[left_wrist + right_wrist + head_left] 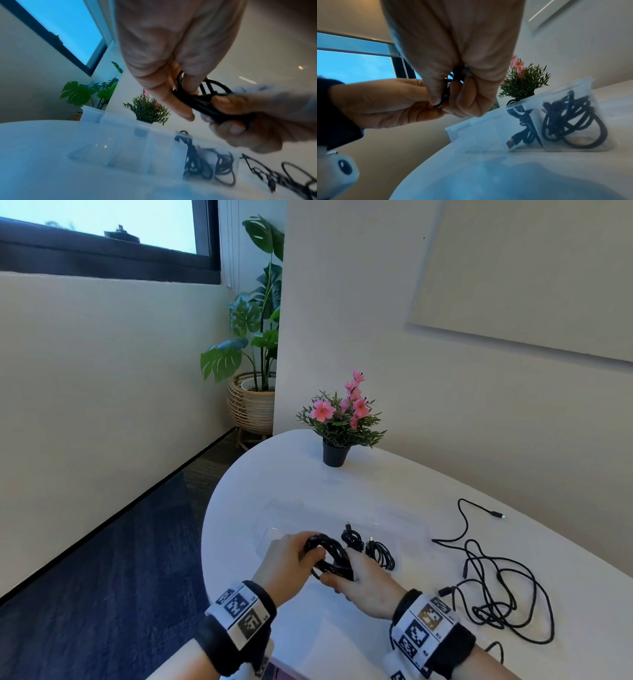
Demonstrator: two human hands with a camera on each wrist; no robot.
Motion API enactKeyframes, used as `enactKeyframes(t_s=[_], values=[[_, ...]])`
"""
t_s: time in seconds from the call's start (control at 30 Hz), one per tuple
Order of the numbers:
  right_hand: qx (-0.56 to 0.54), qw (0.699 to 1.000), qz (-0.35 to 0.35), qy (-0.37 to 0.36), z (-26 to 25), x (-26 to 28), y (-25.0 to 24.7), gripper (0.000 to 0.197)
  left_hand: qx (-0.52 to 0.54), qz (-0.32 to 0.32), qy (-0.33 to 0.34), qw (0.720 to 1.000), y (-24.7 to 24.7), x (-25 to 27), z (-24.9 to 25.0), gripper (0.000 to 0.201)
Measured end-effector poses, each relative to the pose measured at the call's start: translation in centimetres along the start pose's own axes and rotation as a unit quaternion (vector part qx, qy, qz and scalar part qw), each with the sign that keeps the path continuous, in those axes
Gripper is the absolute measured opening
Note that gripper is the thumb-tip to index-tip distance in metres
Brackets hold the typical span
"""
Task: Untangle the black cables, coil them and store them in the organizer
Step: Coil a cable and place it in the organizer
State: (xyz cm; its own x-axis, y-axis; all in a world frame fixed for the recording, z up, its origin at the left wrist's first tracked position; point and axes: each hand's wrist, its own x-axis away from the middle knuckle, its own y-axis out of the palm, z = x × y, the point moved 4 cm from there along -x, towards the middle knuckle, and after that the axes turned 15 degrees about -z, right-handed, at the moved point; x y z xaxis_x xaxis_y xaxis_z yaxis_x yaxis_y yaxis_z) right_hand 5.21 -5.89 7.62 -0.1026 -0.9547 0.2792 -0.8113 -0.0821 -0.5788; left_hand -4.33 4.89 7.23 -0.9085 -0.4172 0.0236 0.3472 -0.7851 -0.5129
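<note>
Head view shows a coiled black cable (pixel 329 556) held up between two hands, just above the white table (pixel 342 491). Left hand (pixel 287 559) has its fingers curled over the top of the coil. Right hand (pixel 368 583) grips the coil from below, thumb and fingers wrapped round it. Right behind the hands sits the clear organizer (pixel 274 537), which is hard to see from above. It shows better from the right wrist, where two of its boxes each hold a rolled-up black cable: one (pixel 525 121) with a plug end showing, and one (pixel 573 119) just beside it. Off to the right, well apart from the organizer, a messy loose cable (pixel 496 587) lies spread on the table. At the far end stands a small pot of pink flowers (pixel 342 419). A big leafy plant (pixel 253 313) is on the floor in the corner, I think in a woven basket.
</note>
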Motion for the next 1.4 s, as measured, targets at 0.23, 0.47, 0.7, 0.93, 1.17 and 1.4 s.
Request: enactKeyframes(t_s=[0.23,0.47,0.7,0.93,1.17,1.4], values=[[-0.067,0.992,-0.089,0.058,-0.2,-0.3,-1.5,0.017,-0.201,-0.12,0.105,0.966,0.8,0.4,0.4,0.085],[-0.137,0.976,-0.147,0.083,0.3,0.1,-1.8,0.017,-0.524,-0.015,0.181,0.832,0.8,-0.4,0.6,0.09],[-0.081,0.976,-0.163,0.115,-0.1,-0.3,-1.6,0.029,-0.54,-0.037,0.137,0.829,2.0,-1.3,-0.6,0.04],[0.139,0.983,-0.088,0.076,0.1,-0.8,-1.2,0.055,-0.545,-0.088,0.057,0.832,1.8,-1.0,-0.6,0.031],[0.218,0.97,-0.085,0.06,-0.6,-1.4,-1.1,0.04,-0.517,-0.119,0.08,0.844,1.4,-1.2,-1.9,0.025],[0.253,0.963,-0.057,0.078,-0.4,-2.1,-3.5,0.032,-0.369,-0.109,0.046,0.922,1.3,-2.4,-1.8,0.057]])
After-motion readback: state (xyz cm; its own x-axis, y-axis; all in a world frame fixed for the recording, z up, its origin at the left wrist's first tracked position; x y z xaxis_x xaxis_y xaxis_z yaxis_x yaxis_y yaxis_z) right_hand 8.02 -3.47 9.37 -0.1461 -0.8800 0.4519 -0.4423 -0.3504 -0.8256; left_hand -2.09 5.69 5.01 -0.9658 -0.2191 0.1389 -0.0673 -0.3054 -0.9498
